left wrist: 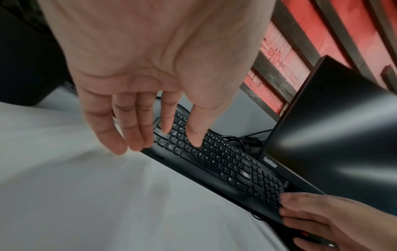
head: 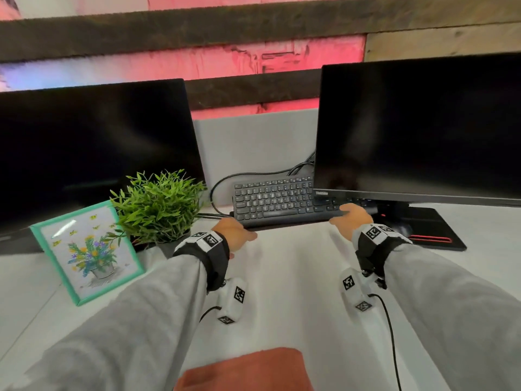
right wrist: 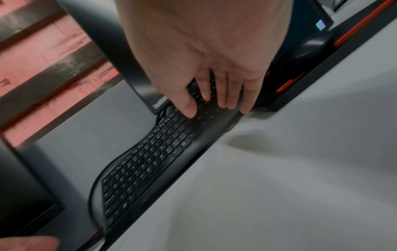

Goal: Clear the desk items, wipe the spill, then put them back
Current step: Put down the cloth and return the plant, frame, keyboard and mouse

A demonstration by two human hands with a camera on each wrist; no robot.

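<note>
A black keyboard (head: 276,201) lies on the white desk (head: 296,277), its right end tucked under the right monitor. My left hand (head: 236,232) is at its front left corner. In the left wrist view the fingers (left wrist: 120,135) are straight, with the thumb over the keys and no grip that I can see. My right hand (head: 349,214) is at the keyboard's right end. In the right wrist view its thumb (right wrist: 187,107) rests on the keys of the keyboard (right wrist: 150,156) and its straight fingers lie across the front edge. An orange cloth (head: 242,371) lies at the near edge.
Two dark monitors (head: 93,148) (head: 417,131) stand at the back. A potted green plant (head: 160,204) and a teal-framed flower picture (head: 87,252) stand on the left. A black mouse pad with red stripe (head: 434,232) carries a mouse (right wrist: 309,45). Cables (head: 253,176) run behind the keyboard.
</note>
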